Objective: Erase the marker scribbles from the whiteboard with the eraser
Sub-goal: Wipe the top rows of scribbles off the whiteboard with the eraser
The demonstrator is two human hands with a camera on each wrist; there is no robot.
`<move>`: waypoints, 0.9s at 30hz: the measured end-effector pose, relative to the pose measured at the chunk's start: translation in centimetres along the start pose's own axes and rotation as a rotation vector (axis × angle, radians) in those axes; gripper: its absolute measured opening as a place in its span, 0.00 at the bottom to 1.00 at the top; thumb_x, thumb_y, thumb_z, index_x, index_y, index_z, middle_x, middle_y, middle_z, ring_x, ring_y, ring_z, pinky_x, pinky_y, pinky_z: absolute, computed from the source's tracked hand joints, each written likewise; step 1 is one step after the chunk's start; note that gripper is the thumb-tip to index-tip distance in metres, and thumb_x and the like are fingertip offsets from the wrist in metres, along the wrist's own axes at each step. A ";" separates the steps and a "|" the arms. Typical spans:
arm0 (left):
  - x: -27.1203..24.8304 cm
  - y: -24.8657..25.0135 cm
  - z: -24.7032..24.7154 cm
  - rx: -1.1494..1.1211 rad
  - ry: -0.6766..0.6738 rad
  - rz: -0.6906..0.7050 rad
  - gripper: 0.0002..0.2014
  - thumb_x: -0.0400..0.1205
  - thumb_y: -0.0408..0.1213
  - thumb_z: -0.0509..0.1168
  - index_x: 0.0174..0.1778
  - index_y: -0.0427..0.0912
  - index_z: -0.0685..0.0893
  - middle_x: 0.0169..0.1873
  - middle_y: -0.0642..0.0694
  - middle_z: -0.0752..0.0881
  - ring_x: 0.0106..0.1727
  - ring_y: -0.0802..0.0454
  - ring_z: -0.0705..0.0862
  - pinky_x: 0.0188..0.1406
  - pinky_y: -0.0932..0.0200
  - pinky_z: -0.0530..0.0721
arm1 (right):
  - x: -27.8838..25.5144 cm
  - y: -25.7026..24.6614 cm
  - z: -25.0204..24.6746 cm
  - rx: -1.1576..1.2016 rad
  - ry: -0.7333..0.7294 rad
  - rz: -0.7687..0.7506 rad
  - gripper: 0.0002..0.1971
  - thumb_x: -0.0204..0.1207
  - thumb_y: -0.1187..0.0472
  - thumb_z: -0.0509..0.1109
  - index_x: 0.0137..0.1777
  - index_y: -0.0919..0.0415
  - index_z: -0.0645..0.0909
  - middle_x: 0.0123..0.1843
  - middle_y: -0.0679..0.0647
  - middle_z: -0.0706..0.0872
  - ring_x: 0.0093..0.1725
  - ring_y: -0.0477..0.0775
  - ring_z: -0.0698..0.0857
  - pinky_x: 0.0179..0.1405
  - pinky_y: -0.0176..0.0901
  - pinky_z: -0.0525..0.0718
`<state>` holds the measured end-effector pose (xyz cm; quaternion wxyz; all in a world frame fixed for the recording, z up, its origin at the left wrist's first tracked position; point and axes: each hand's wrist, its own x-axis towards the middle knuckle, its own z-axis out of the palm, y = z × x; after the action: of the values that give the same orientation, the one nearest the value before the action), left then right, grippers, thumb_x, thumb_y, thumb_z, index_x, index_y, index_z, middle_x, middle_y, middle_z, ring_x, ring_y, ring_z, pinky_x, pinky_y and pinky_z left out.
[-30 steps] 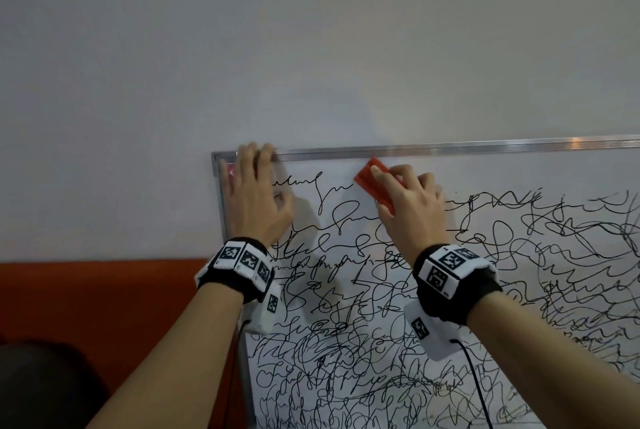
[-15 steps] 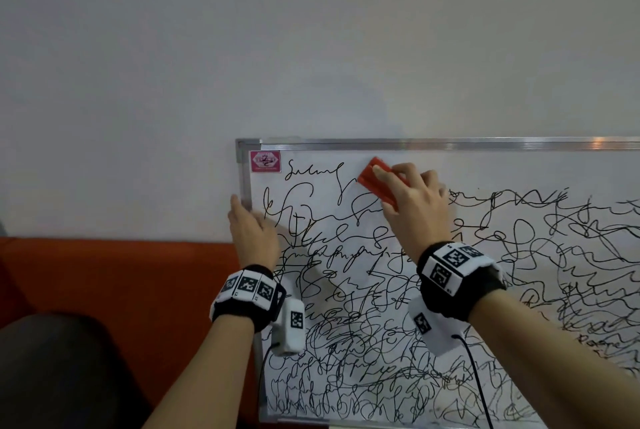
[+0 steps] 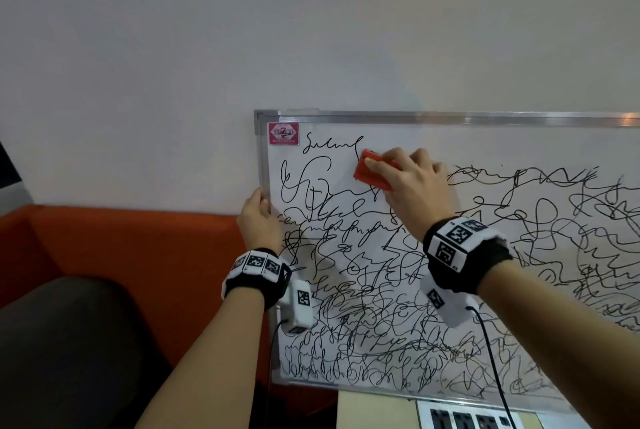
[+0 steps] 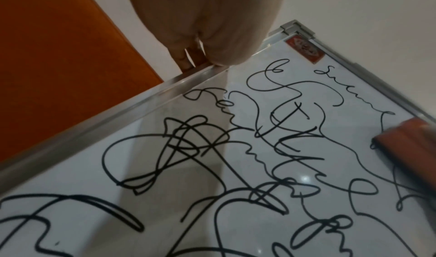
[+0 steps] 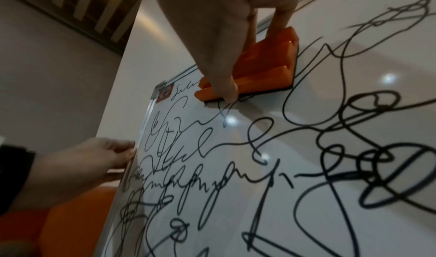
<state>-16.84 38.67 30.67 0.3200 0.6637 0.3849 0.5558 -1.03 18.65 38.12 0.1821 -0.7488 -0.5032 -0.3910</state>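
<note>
Both arms up and reaching forward, each with a black and white band round the wrist. Left hand (image 3: pixel 258 221) low on the left, thumb in front and fingers (image 4: pixel 188 59) tucked behind, pinching the whiteboard's (image 3: pixel 519 151) side edge. Right hand (image 3: pixel 412 183) higher up, back facing out, fingers bent down over the top of the eraser (image 3: pixel 372 175), thumb (image 5: pixel 226 85) on its near side, pressing it flat.
</note>
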 end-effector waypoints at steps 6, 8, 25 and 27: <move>-0.1 -0.2 0.0 0.015 -0.033 -0.047 0.15 0.91 0.29 0.54 0.66 0.29 0.82 0.59 0.34 0.86 0.62 0.38 0.85 0.64 0.54 0.80 | -0.9 -0.8 1.5 -0.022 0.017 0.004 0.30 0.68 0.65 0.81 0.69 0.47 0.81 0.61 0.52 0.83 0.52 0.64 0.79 0.45 0.57 0.77; -0.3 0.2 -0.1 -0.006 -0.026 -0.066 0.17 0.91 0.29 0.54 0.72 0.30 0.80 0.65 0.34 0.84 0.67 0.40 0.82 0.66 0.62 0.72 | -1.0 -0.7 1.6 -0.032 0.010 -0.041 0.30 0.66 0.65 0.82 0.69 0.47 0.82 0.61 0.51 0.83 0.51 0.63 0.79 0.43 0.56 0.76; -0.1 -0.3 0.3 -0.028 -0.021 -0.093 0.19 0.91 0.28 0.55 0.77 0.31 0.75 0.73 0.34 0.80 0.74 0.40 0.79 0.72 0.61 0.70 | 1.7 -2.2 1.6 0.136 0.098 0.127 0.33 0.65 0.61 0.84 0.71 0.52 0.80 0.60 0.57 0.83 0.51 0.67 0.79 0.50 0.65 0.81; 0.0 -0.3 0.3 -0.032 -0.022 -0.092 0.18 0.91 0.28 0.55 0.77 0.31 0.76 0.72 0.34 0.81 0.73 0.40 0.80 0.72 0.59 0.72 | 2.1 -1.9 1.4 0.155 0.110 0.158 0.32 0.66 0.62 0.83 0.71 0.51 0.80 0.60 0.56 0.82 0.52 0.67 0.79 0.52 0.64 0.79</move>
<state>-16.63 38.80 30.36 0.3601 0.6462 0.4027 0.5391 -1.77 21.66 38.64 0.2969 -0.7472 -0.4608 -0.3759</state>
